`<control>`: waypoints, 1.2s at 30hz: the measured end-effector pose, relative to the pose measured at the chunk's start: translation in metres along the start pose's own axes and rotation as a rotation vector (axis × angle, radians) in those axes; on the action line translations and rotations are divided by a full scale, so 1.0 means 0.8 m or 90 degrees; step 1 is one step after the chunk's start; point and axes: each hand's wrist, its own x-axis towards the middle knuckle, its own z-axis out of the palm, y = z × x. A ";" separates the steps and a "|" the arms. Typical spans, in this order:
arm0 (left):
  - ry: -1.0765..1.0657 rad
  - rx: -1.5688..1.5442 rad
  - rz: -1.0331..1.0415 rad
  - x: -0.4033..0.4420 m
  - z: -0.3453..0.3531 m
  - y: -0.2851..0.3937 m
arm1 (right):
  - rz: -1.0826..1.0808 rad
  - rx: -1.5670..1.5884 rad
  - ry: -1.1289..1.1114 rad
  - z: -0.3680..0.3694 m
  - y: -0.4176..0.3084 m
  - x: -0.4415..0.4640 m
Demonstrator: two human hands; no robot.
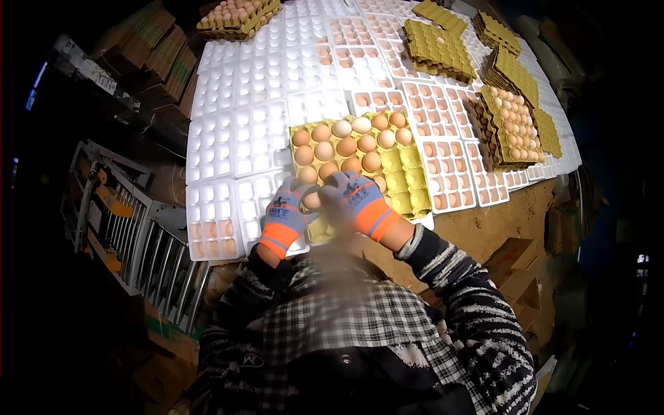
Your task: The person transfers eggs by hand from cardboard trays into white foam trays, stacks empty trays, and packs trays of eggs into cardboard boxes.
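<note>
A yellow egg tray [403, 164] lies on the white foam trays in front of me, with brown and pale eggs in its upper and left cups; several cups at its right are bare. My left hand [287, 209], in a grey and orange glove, is at the tray's lower left corner, its fingers curled round a brown egg [312, 200]. My right hand [358, 198], gloved alike, reaches over the tray's lower middle, fingers bent down among the eggs. Its fingertips are blurred, and what they hold, if anything, is hidden.
White foam trays [261, 138] cover the table, some holding eggs. Stacked yellow trays [437, 50] stand at the back right, an egg-filled stack [513, 128] at the right, another [237, 15] at the back left. A roller conveyor [162, 259] is at the left, cardboard boxes [515, 270] lower right.
</note>
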 end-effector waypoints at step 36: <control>0.294 -0.271 -0.254 -0.130 -0.137 -0.382 | -0.078 -0.017 -0.218 0.210 -0.231 0.291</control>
